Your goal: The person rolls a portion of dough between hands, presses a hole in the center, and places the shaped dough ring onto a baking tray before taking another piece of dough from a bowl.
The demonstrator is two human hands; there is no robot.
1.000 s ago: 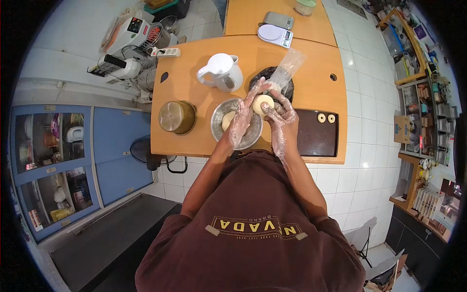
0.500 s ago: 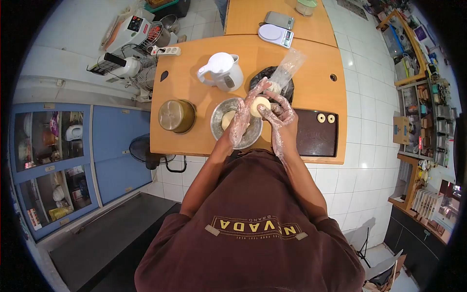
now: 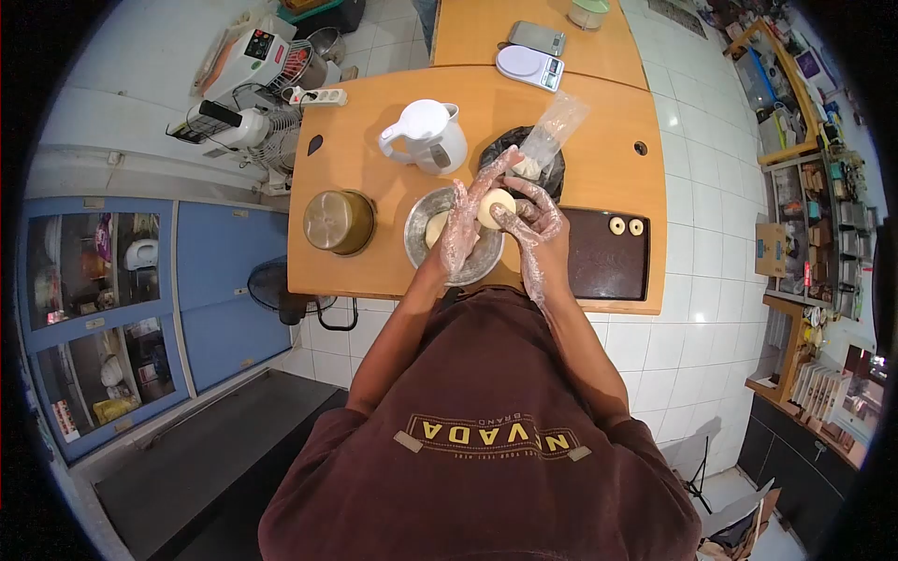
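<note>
A round, flattened piece of pale dough [image 3: 495,208] is between my two floury hands, above the right rim of a metal bowl [image 3: 414,245]. My right hand [image 3: 543,229] grips it, with the thumb across its face and the fingers curled around the far side. Against the dough's left side lies my left hand [image 3: 462,229], open, its fingers stretched forward. More dough [image 3: 436,230] sits in the bowl, partly hidden by my left hand. On the dark baking tray [image 3: 608,266] to the right are two small dough rings [image 3: 626,226].
A white electric kettle [image 3: 426,138] and an upturned metal pot [image 3: 339,223] stand left of my hands. Beyond them lie a black plastic bag [image 3: 500,145], a clear bag [image 3: 556,131] with something white inside, and kitchen scales [image 3: 529,67]. A power strip [image 3: 319,97] lies at the back left.
Both hands and the dough piece have shifted very slightly left and down. The white contents of the clear bag show a little more. Everything else is in place.
</note>
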